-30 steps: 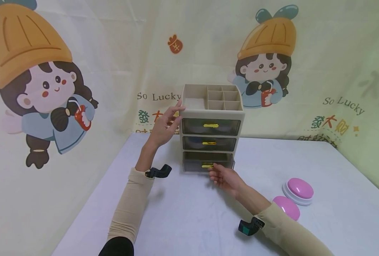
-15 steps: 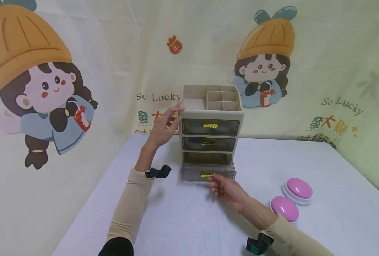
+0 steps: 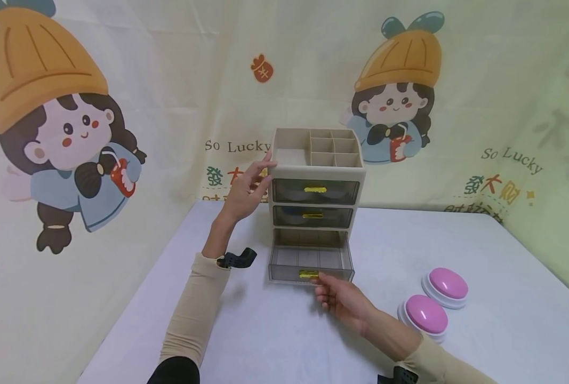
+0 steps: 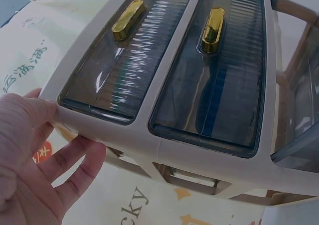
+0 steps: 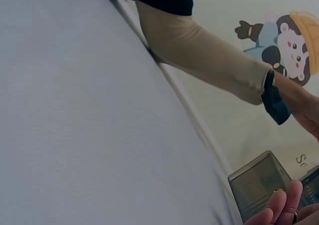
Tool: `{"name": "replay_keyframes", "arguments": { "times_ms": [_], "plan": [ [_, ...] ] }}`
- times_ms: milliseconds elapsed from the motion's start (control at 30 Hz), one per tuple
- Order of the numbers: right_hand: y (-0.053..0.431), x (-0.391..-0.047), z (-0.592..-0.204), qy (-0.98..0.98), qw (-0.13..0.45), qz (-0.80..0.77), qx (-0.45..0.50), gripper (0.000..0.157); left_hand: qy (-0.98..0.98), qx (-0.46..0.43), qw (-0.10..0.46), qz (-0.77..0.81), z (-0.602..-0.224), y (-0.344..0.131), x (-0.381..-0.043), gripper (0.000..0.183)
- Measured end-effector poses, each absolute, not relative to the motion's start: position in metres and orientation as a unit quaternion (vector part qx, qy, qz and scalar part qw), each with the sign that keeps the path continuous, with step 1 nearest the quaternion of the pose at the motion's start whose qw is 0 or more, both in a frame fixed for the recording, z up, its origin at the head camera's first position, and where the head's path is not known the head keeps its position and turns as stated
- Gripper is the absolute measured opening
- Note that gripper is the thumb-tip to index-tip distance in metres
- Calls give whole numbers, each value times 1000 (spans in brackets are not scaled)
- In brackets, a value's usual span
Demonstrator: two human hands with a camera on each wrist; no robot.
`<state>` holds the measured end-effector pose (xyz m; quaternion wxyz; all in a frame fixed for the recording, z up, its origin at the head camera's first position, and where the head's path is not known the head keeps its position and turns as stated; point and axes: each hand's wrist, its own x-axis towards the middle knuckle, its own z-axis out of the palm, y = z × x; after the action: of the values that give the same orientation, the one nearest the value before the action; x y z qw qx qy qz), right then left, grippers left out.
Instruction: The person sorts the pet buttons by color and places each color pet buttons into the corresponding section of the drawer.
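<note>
A cream desktop drawer organizer stands at the back of the table, with three smoky clear drawers. Its bottom drawer is pulled well out toward me, and its inside looks bare. My right hand pinches that drawer's gold handle between thumb and finger; the right wrist view catches only its fingers beside the drawer. At the organizer's upper left corner, my left hand rests its fairly straight fingers. Something blue shows inside the closed middle drawer in the left wrist view.
Two pink domed buttons with white bases, a farther one and a nearer one, sit near the right forearm. A top tray with small compartments crowns the organizer. Behind the white table hangs a printed cloth.
The bottom drawer has slid steadily out toward me, from slightly out to well out, along with my right hand on its handle. My left hand has stayed at the organizer's corner.
</note>
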<state>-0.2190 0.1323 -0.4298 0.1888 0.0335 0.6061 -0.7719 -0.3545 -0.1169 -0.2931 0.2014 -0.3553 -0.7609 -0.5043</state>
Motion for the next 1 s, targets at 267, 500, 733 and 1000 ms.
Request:
{"name": "replay_keyframes", "arguments": {
  "times_ms": [267,500,733,1000],
  "plan": [
    [132,-213,-431,599,182,-779,37,37,-765,-350,204,-500,-292,-117,-351,36],
    [131,-206,-428,653,180,-736,8,46,-766,-349,203,-501,-290,-117,-350,36],
    [131,-199,-427,690,168,-703,-14,51,-765,-349,200,-503,-291,-116,-350,36],
    [142,-195,-430,696,162,-699,-23,52,-764,-350,197,-505,-292,-117,-352,36]
  ]
}}
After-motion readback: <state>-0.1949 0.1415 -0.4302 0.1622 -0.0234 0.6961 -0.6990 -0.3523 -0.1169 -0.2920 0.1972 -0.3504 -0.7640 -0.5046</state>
